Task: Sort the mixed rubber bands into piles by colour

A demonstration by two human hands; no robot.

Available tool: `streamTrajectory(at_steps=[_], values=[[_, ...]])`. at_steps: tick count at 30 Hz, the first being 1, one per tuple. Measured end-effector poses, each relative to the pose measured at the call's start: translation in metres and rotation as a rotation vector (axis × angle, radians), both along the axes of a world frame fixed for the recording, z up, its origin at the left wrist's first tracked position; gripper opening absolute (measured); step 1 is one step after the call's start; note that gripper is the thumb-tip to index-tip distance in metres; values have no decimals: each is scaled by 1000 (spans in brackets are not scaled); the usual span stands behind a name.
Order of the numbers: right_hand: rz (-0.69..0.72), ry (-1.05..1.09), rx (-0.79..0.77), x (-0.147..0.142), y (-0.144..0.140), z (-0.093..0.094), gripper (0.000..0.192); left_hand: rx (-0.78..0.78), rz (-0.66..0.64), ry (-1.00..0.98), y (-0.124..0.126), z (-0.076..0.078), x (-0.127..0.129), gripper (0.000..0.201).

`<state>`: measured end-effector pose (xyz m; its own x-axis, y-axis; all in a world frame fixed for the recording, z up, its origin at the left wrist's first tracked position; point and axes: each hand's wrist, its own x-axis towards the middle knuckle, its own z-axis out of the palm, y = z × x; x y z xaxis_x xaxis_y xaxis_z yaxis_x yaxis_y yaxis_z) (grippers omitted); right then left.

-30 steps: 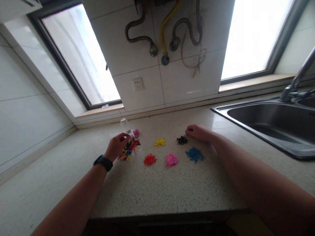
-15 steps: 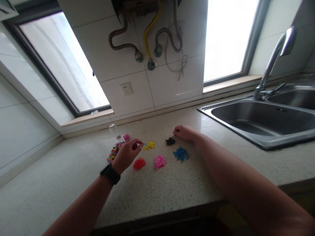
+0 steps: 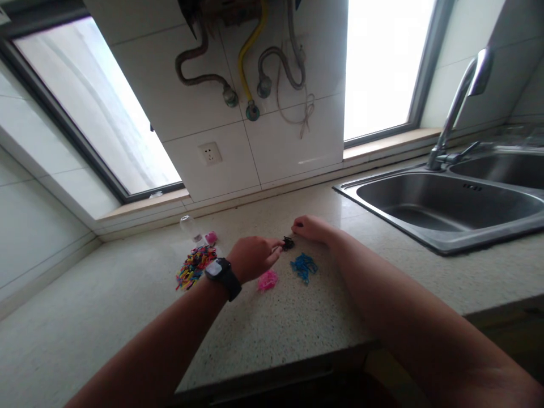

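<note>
Two hands flank black bands (image 3: 288, 243), left hand (image 3: 254, 258) pinched there, right hand (image 3: 309, 228) curled beside.

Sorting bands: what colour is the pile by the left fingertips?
Black pile, seen in the head view.

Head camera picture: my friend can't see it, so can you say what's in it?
Two bare hands work over small heaps of tiny coloured bands on a speckled counter. The left hand, with a black watch on its wrist, reaches to the black heap; the right hand rests beside that heap. Pink, blue and mixed heaps lie near, and a steel sink sits to the right.
</note>
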<state>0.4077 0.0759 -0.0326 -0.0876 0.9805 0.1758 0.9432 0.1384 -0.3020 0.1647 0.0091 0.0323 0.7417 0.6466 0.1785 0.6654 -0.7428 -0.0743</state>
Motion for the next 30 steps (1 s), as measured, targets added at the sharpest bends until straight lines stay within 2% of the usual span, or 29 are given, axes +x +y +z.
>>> streamTrajectory(at_steps=[3,6,10,13,16,20,24,30], values=[[12,19,-7,2,2,-1,30,16,97,-38,18,7,-29,36],[18,27,-13,4,5,-3,30,63,229,-133,40,1,-79,35],[23,27,-9,6,7,-4,32,101,470,-213,62,-32,-174,39],[26,30,-9,7,9,-5,31,37,599,-337,73,-61,-243,41],[42,45,-5,8,10,-5,30,-97,661,-481,82,-79,-284,47],[72,71,3,11,14,-7,31,-185,696,-703,88,-82,-294,56],[89,95,-8,16,19,-13,31,-229,612,-744,85,-79,-284,54],[110,147,-30,20,25,-20,30,-235,595,-785,82,-77,-280,50]])
